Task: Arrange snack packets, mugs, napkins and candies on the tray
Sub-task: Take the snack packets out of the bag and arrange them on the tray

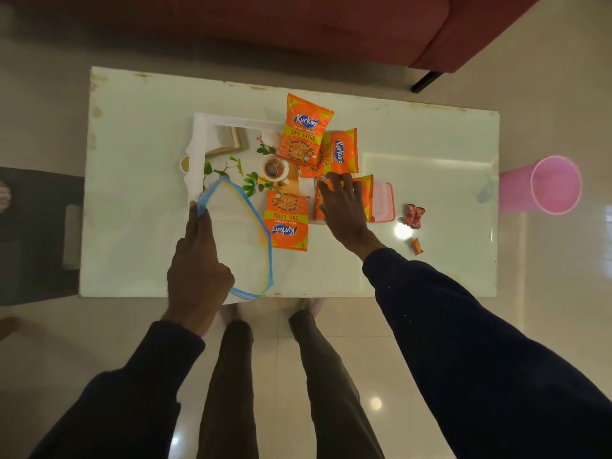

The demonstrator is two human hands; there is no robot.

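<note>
Right hand on snack packet — left hand grips bag.

Setting: home living room | Evidence: low white surface on glossy tiled floor; red sofa at far side; pink plastic bin at right.

far snack packet: "Kurkure", "MASALA MUNCH", "50% EXTRA", a "5" at its top corner | sideways snack packet: "Kurkure", "EXTRA" | near snack packet, upside down: "Kurkure", "50% EXTRA", "5" | packet under the right hand: print not readable
</note>
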